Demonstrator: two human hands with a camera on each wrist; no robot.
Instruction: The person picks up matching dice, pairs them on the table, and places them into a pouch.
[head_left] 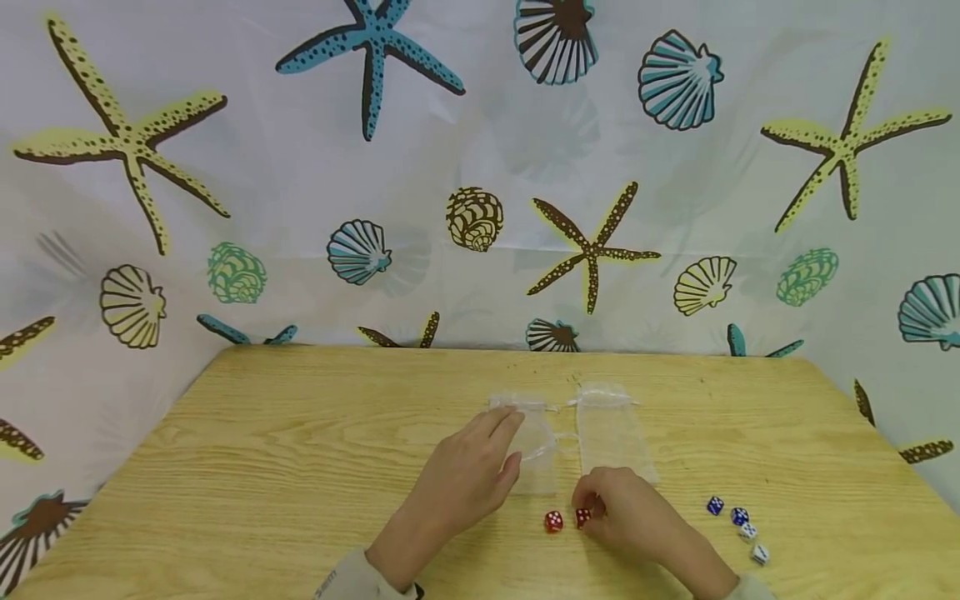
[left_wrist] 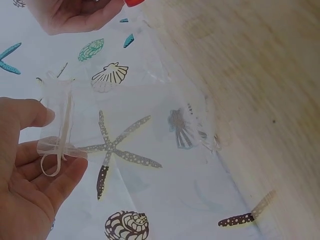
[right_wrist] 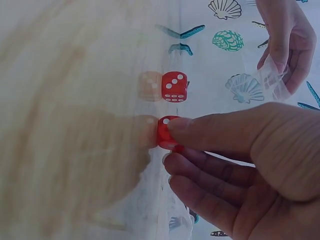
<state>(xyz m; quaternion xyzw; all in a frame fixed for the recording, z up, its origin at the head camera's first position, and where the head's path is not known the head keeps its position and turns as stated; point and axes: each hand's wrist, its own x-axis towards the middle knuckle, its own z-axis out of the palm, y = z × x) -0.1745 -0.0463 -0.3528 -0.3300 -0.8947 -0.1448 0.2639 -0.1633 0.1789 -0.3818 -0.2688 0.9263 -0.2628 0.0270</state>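
Right hand point(head_left: 626, 510) fingers clamp red cube die point(head_left: 583, 518), left hand point(head_left: 468, 471) pinches sheer white pouch point(head_left: 534, 477); best grip squarely, missing nine-o'clock twin die point(head_left: 553, 522).

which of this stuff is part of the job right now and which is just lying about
Seemingly in the job:
sheer white drawstring bag, held by the left hand
red cube-shaped die with white pips, pinched by the right hand

Lying about, untouched:
second sheer white bag
second red die
two blue dice
two white dice

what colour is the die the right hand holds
A red, white-dotted cube die, clearest in the right wrist view.
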